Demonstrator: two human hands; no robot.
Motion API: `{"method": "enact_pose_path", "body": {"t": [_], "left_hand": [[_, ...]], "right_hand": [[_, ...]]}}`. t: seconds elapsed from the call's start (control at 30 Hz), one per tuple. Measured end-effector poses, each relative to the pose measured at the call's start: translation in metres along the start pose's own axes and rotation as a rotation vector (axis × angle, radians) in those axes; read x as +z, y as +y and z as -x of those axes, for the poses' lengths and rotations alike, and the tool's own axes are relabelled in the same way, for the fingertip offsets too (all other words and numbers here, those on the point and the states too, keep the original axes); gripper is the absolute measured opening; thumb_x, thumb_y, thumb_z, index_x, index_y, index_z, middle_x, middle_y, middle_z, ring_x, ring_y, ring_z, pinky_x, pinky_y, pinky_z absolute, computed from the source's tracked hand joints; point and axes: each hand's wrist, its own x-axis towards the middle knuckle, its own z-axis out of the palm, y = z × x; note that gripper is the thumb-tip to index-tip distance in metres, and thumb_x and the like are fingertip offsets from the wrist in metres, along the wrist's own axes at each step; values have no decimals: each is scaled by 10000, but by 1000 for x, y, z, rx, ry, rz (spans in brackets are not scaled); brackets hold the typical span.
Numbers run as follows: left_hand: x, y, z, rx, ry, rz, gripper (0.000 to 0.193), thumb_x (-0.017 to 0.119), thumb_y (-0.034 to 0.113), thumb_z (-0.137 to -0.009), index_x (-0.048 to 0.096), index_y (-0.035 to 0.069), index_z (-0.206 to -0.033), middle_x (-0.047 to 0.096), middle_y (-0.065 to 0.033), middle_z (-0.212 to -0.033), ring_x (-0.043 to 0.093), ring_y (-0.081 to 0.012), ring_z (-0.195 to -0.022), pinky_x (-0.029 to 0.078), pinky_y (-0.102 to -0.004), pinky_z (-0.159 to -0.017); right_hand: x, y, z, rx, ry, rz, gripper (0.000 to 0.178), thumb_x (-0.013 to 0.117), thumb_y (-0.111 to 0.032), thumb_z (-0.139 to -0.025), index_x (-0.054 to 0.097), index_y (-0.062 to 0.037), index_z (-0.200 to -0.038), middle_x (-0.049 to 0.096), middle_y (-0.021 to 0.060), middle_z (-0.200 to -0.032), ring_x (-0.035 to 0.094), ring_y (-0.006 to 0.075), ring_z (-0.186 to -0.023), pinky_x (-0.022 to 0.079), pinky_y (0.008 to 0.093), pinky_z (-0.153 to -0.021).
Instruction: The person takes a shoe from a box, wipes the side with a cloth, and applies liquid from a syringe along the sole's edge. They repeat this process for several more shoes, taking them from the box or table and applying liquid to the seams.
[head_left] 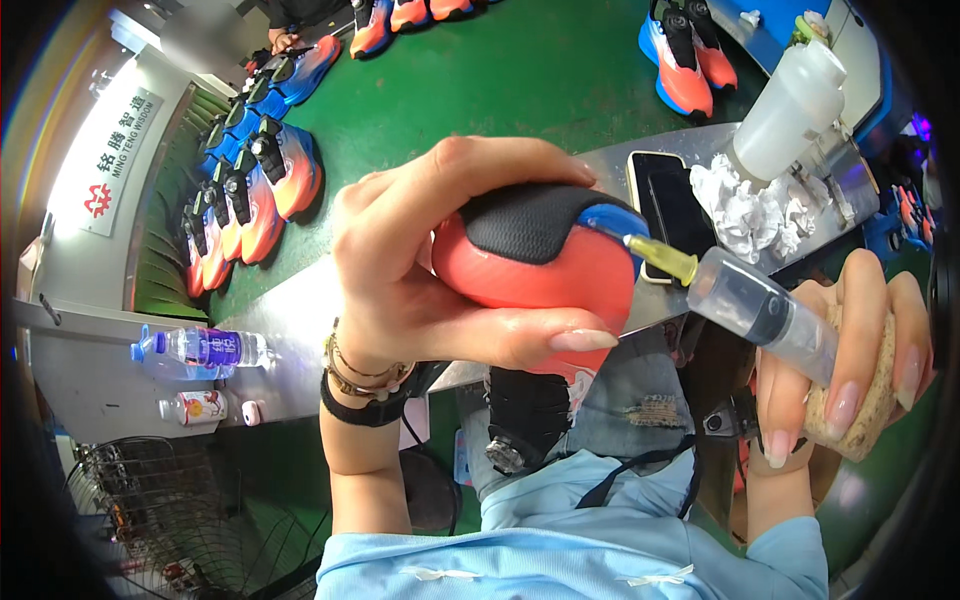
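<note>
My left hand is wrapped round a sneaker, thumb on the near side and fingers over the far side. The sneaker is coral-orange with a black textured patch and a blue edge; its black laced part and round dial hang down toward my lap. In my right hand is a clear syringe with a dark plunger and a yellow dispensing tip. That tip meets or nearly meets the blue edge; I cannot tell whether it touches. A beige sponge-like block is also pressed in the right palm.
Several similar sneakers line the green surface at far left, with another pair at far right. Beyond the right hand lie a phone, crumpled paper and a white squeeze bottle. Drink bottles lie at left. A person's hand shows at the far edge.
</note>
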Motion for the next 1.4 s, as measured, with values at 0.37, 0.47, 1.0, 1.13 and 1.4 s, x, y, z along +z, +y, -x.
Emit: {"method": "enact_pose_path", "body": {"t": [0.37,0.47,1.0,1.13,1.4], "left_hand": [[4,-4,-1,16,39,-63,856,632,644,-579,472,-114,-944,591,-203,-814,616,-261,-727,511,-331,-669],[5,-6,3,-123,138,-57,871,582,674,-608,458,-107,-973,585,-209,-811,611,-255,-713,510,-323,-656],[-2,-52,20,32,425,-249,558,429,506,-829,333,-2,-1039,521,-218,-901,597,-340,-742,485,-364,-657],[-9,-62,24,-38,422,-282,541,375,490,-858,361,-19,-1042,514,-184,-909,580,-293,-814,480,-343,-670],[-16,-71,35,-237,483,-408,561,377,474,-864,415,-20,-1128,506,-106,-994,529,-138,-876,459,-264,-737]], "right_hand": [[-42,-2,-4,83,-322,-41,178,458,-189,-834,480,-36,-745,531,168,-672,530,345,-405,511,375,-410],[-35,4,-2,72,-344,6,206,425,-221,-857,481,-64,-735,535,162,-684,525,333,-388,507,343,-394],[-37,69,49,23,403,25,536,266,-466,-893,527,-27,-730,504,159,-697,529,198,-514,482,291,-516],[-43,78,57,110,469,87,585,267,-486,-887,547,-1,-714,524,166,-686,545,214,-558,465,280,-522],[-54,83,81,263,464,170,532,231,-361,-913,552,49,-804,549,197,-723,556,228,-607,459,311,-581]]}}
